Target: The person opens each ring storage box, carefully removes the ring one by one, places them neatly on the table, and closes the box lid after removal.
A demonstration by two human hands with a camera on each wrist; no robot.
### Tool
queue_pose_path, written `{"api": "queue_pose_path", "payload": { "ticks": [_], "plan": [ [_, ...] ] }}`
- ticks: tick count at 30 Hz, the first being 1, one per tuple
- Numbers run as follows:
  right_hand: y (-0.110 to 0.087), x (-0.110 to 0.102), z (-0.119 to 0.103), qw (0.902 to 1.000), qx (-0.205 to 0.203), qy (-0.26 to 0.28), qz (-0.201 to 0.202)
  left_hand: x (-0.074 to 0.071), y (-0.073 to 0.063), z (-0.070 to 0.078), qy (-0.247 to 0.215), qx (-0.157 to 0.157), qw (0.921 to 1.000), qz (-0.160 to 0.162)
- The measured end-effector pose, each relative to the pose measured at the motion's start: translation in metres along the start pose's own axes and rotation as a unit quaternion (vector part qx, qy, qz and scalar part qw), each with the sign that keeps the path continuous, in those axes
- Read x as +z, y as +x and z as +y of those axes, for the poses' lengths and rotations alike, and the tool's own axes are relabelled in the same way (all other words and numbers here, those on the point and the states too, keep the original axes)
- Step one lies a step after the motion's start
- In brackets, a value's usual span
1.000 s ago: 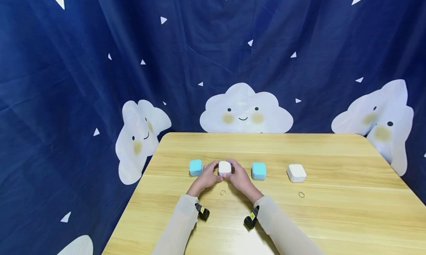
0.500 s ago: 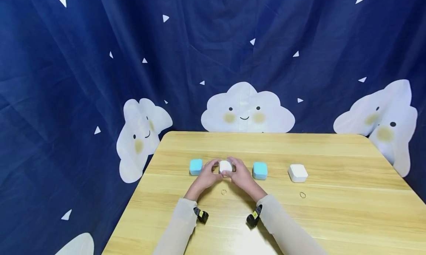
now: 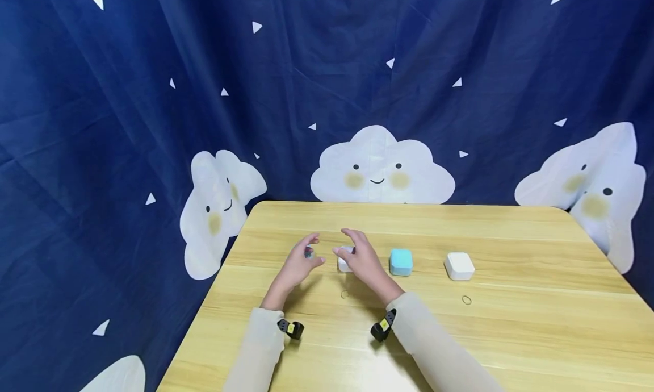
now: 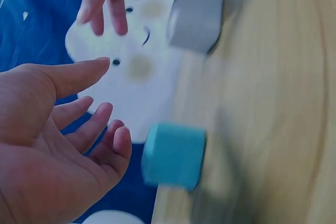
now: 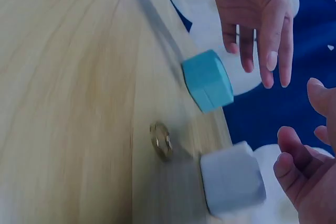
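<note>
A small white box (image 3: 345,261) with rounded corners stands on the wooden table, partly covered by my right hand (image 3: 361,261) in the head view. That hand has its fingers spread and slightly bent, with air between it and the white box (image 5: 233,179). My left hand (image 3: 298,264) is raised and curved, apart from the right; it overlaps a blue box (image 3: 309,254), mostly hidden there. The left wrist view shows this blue box (image 4: 176,156) beside the left hand (image 4: 63,135), whose palm holds nothing. A gold ring (image 5: 161,141) stands on edge close to the white box.
Right of my right hand stands another blue box (image 3: 401,262), then a second white box (image 3: 459,266) farther right. A thin ring (image 3: 466,300) lies in front of that white one. Behind the table (image 3: 536,324) hangs a dark blue curtain (image 3: 357,96) with cloud prints.
Both hands have let go of the middle white box. My left hand has moved left over the left blue box, and my right hand has lifted slightly. The white box stays on the table.
</note>
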State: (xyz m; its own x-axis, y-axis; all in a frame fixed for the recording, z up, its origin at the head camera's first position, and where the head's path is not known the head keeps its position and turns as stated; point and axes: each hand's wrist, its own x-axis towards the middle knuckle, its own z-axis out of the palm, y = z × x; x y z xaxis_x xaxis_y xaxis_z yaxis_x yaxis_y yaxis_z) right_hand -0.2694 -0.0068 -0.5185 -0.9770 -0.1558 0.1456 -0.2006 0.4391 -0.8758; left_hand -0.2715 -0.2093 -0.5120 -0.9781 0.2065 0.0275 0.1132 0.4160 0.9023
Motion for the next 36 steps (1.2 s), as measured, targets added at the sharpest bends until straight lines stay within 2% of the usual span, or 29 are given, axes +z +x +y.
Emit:
{"api": "queue_pose_path", "payload": {
  "ticks": [4, 9, 14, 21, 25, 33, 36],
  "plan": [
    [0.003, 0.011, -0.007, 0.9996, -0.01, 0.022, -0.014, -0.024, -0.003, -0.004, 0.016, -0.012, 0.9995, 0.024],
    [0.007, 0.029, -0.01, 0.9994, -0.014, 0.018, -0.024, -0.046, -0.005, -0.015, 0.041, -0.014, 0.9989, 0.015],
    [0.011, 0.048, -0.01, 0.9989, -0.013, 0.012, -0.044, -0.058, -0.005, -0.029, 0.068, -0.024, 0.9974, -0.008],
    [0.014, 0.073, -0.006, 0.9962, 0.019, 0.058, -0.062, -0.061, -0.001, -0.042, 0.058, -0.05, 0.9964, -0.037],
    [0.016, 0.084, -0.003, 0.9959, 0.025, 0.063, -0.059, -0.06, 0.004, -0.044, 0.056, -0.059, 0.9956, -0.047],
    [0.015, 0.097, -0.004, 0.9978, 0.047, 0.025, -0.038, -0.055, 0.009, -0.05, 0.058, -0.085, 0.9934, -0.05],
    [0.016, 0.098, -0.004, 0.9976, 0.054, 0.024, -0.037, -0.054, 0.01, -0.053, 0.06, -0.084, 0.9935, -0.049]
  ]
}}
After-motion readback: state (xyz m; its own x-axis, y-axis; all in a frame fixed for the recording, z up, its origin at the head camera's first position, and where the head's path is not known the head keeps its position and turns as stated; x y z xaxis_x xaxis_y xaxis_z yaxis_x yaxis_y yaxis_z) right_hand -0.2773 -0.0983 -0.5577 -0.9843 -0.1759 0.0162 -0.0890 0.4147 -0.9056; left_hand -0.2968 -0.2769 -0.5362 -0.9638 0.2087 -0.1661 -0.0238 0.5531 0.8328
